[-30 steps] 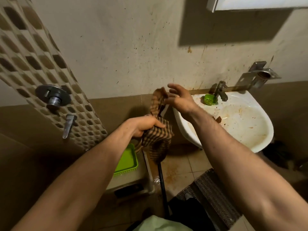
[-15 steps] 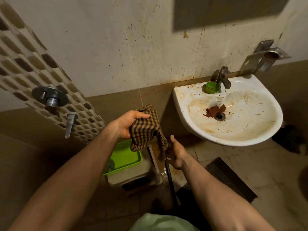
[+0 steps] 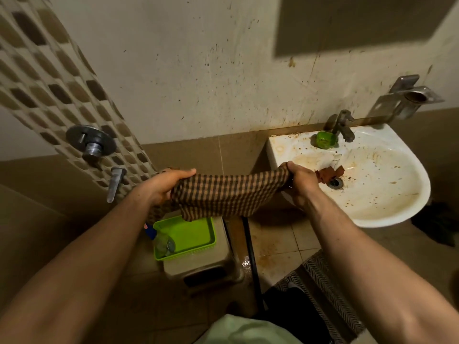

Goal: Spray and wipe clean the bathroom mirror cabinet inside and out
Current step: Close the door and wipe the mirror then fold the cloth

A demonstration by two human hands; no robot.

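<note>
A brown checked cloth (image 3: 223, 194) is stretched out between my two hands, left of the sink. My left hand (image 3: 165, 183) grips its left end and my right hand (image 3: 301, 182) grips its right end over the sink's left rim. The cloth sags in the middle above a green tray. The mirror cabinet itself is out of view; only its dark shadow (image 3: 360, 21) falls on the wall at the top right. No spray bottle shows clearly.
A stained white sink (image 3: 397, 207) with a tap (image 3: 344, 126), a green item (image 3: 325, 140) and brown scraps (image 3: 330, 173) by the drain. A green tray (image 3: 196, 234) rests on a beige stool (image 3: 211, 266). A shower valve (image 3: 90, 142) sticks out at left. A striped mat (image 3: 323, 284) lies on the floor.
My right hand took hold of the cloth's free end and pulled it right, toward the sink. The bunched cloth is now spread taut between both hands.
</note>
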